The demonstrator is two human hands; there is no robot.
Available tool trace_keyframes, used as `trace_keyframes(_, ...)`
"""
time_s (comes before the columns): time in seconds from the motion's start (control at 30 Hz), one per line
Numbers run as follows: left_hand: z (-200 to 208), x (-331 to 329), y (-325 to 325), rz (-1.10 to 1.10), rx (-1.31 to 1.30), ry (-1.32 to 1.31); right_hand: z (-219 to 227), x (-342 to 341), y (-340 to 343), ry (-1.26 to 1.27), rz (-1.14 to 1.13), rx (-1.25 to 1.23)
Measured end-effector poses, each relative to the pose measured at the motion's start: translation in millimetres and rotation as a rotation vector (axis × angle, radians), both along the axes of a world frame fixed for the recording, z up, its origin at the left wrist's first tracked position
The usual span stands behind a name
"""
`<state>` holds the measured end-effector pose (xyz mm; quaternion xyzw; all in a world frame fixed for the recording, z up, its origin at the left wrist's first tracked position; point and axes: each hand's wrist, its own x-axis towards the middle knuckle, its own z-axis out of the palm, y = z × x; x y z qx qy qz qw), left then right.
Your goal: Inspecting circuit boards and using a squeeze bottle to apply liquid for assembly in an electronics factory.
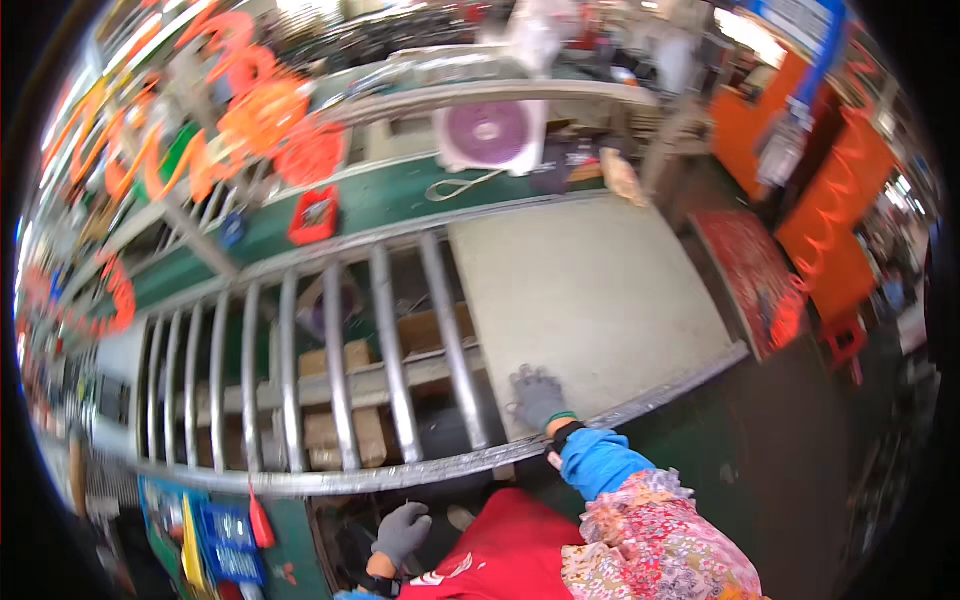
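Observation:
My right hand (540, 397), in a grey glove with a green cuff, lies on the near left part of a flat pale board (590, 290). Its fingers are spread and nothing is in them. The board forms the right end of a roller conveyor (340, 370) with several bare metal rollers. Below the conveyor's near rail (330, 482), by my body, hangs my left hand (402, 533), also grey-gloved. It is apart from the rail, its fingers loosely out and holding nothing that shows.
Behind the rollers runs a green bench (390, 203) with a red bin (315, 215) and a white-framed purple fan (490, 135). Orange coiled hoses (265, 115) hang at the left. A blue-handled tool (785, 145) hangs at the right. Cardboard boxes (345, 437) sit under the rollers.

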<state>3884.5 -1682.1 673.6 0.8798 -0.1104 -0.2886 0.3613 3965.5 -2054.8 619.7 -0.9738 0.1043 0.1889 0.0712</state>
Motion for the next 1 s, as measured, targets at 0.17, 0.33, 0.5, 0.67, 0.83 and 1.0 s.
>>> trace_keyframes(0.17,3,-57,38,0.238,0.118,-0.063,-16,-2,-15,-0.208,0.224,-0.012)
trace_keyframes(0.33,-4,-139,50,0.724,0.242,-0.051,-28,25,-19,-0.143,0.475,-0.07)
trace_keyframes(0.5,-19,-225,41,1.212,0.288,0.0,-21,59,-2,-0.048,0.418,-0.026)
trace_keyframes(0.67,-24,-297,51,1.913,-0.197,0.018,-6,64,76,-0.209,0.657,0.272)
trace_keyframes(0.83,-23,-344,140,2.211,-0.389,-0.379,10,33,173,-0.264,0.924,0.471)
trace_keyframes(1.0,-1,-327,258,2.013,0.151,-0.499,36,-33,237,-0.081,0.865,0.382)
